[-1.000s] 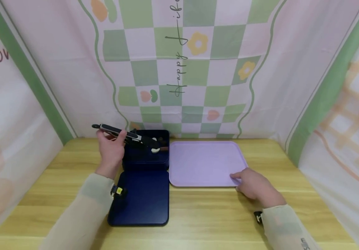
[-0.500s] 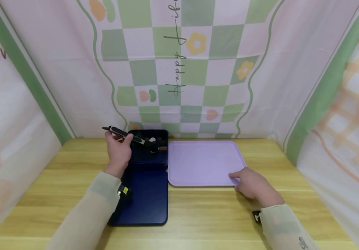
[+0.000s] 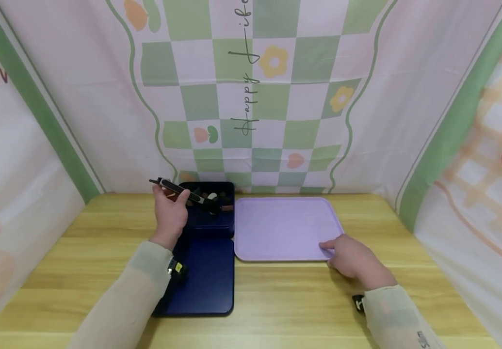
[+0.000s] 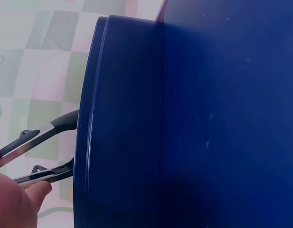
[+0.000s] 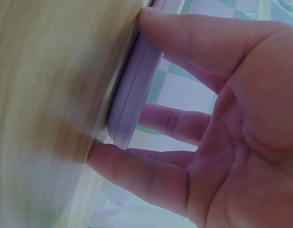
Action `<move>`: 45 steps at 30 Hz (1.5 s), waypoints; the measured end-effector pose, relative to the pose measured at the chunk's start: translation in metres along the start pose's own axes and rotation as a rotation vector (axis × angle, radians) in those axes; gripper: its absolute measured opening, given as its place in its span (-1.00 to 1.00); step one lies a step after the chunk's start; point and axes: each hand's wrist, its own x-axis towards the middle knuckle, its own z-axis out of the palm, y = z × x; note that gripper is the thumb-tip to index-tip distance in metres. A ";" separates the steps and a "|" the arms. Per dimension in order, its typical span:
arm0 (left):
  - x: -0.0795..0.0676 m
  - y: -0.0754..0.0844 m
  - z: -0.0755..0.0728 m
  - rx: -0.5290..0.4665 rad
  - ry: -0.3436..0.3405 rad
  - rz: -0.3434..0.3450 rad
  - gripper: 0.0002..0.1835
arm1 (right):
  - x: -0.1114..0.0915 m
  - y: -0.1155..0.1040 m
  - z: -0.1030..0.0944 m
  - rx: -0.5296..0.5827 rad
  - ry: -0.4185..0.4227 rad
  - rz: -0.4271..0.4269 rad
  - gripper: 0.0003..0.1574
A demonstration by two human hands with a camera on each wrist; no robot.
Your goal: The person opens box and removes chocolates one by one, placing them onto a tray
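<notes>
Tongs (image 3: 173, 187) gripped in my left hand (image 3: 170, 216), slanting across left rim of blue box (image 3: 209, 231) near far edge of table (image 3: 285, 300), left of middle; on left wrist view I see their arms apart, tips hidden behind box; white piece (image 3: 213, 196) and brown piece (image 3: 227, 208) inside; blue lid (image 3: 209, 281) flat at box's near side; my right hand (image 3: 355, 260) gripping purple tray (image 3: 283, 228) by near right corner, tray just right of box
</notes>
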 end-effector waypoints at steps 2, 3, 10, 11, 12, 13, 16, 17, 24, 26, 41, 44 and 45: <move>0.000 0.000 -0.001 0.006 -0.003 -0.004 -0.46 | 0.000 0.000 0.001 0.005 0.000 0.004 -0.43; -0.001 0.000 -0.001 0.006 0.000 -0.002 -0.46 | 0.000 0.000 0.001 0.006 0.001 0.007 -0.43; -0.002 0.003 -0.002 -0.015 0.078 0.003 -0.49 | -0.001 0.000 0.001 -0.004 0.012 -0.015 -0.42; -0.003 0.003 -0.003 -0.016 0.094 0.000 -0.48 | -0.001 0.000 0.001 -0.004 0.012 -0.019 -0.42; -0.003 0.003 -0.003 -0.019 0.111 -0.005 -0.47 | -0.001 0.000 0.001 -0.003 0.013 -0.018 -0.42; -0.003 0.004 -0.004 -0.020 0.125 -0.011 -0.46 | -0.001 0.000 0.001 -0.003 0.013 -0.017 -0.43; -0.003 0.004 -0.006 -0.036 0.161 -0.056 -0.40 | -0.001 0.001 0.001 -0.004 0.014 -0.017 -0.43; -0.003 0.005 -0.006 -0.046 0.173 -0.076 -0.39 | -0.001 0.001 0.001 -0.004 0.015 -0.015 -0.43; 0.004 0.014 -0.011 -0.207 0.206 -0.222 -0.34 | 0.000 0.004 0.004 -0.009 0.011 -0.011 -0.43; 0.007 0.019 -0.012 -0.252 0.219 -0.241 -0.35 | 0.000 0.004 0.004 -0.009 0.011 -0.012 -0.43; 0.003 0.055 0.019 -0.341 0.164 -0.146 -0.36 | -0.003 0.003 0.002 -0.004 0.017 -0.006 -0.44; -0.003 0.057 0.036 -0.339 0.104 -0.060 -0.34 | -0.003 0.003 0.003 -0.005 0.014 0.001 -0.44; -0.004 0.057 0.042 -0.339 0.087 -0.026 -0.33 | -0.003 0.003 0.002 -0.005 0.014 0.004 -0.44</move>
